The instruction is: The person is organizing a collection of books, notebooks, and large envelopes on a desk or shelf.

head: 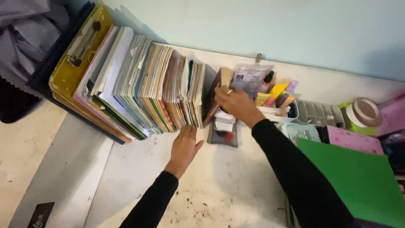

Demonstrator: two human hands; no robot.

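Note:
A leaning row of books and notebooks [139, 88] stands against the pale wall on a white desk [211, 185]. My left hand [184, 145] lies flat and open against the lower front edges of the rightmost books. My right hand [237, 105] grips the top of a thin brown book [215, 95] at the right end of the row. Both arms wear black sleeves. A yellow clipboard [69, 69] with a metal clip forms the left end of the row.
A small grey tray [222, 131] sits under my right hand. To the right stand an organiser with markers [276, 93], a card holder [251, 76], a tape roll [365, 112], a pink box [354, 141] and a green folder [358, 177]. Clothing hangs at far left.

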